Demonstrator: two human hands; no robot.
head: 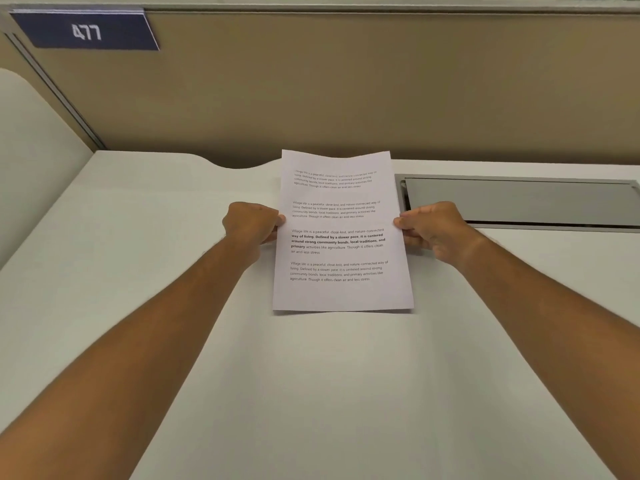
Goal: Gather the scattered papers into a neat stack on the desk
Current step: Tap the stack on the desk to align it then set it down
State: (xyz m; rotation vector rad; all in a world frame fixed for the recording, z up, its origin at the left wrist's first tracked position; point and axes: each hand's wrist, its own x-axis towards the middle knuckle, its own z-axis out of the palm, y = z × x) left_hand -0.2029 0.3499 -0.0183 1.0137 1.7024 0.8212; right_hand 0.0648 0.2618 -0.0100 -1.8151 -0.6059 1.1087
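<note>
Far off to the upper left of the left hand (252,221), a dark blue sign (86,31) with white marks sits on the tan wall (346,91) behind the tabletop (138,254). The left arm reaches in from the bottom left corner, long and straight, and its elbow is cut off by the edge of the view. The left hand is curled up, with its thumb on top of the left edge of the papers (341,233) and its fingers tucked under, so it is pinching that edge. The papers sit right between the two hands, held at the middle of their long sides. The top sheet is white with four blocks of small black print. The bottom edge is near the tabletop, but you cannot tell if it touches. The top edge bends a little. You cannot tell how many sheets are in the bunch, since only the top one shows. The right hand (433,230) pinches the right edge the same way, thumb on top, fingers hidden below. The right arm comes in from the bottom right corner and is cut off too. Just behind the right hand, a flat gray metal lid (519,200) is set into the tabletop and runs off the right side.
</note>
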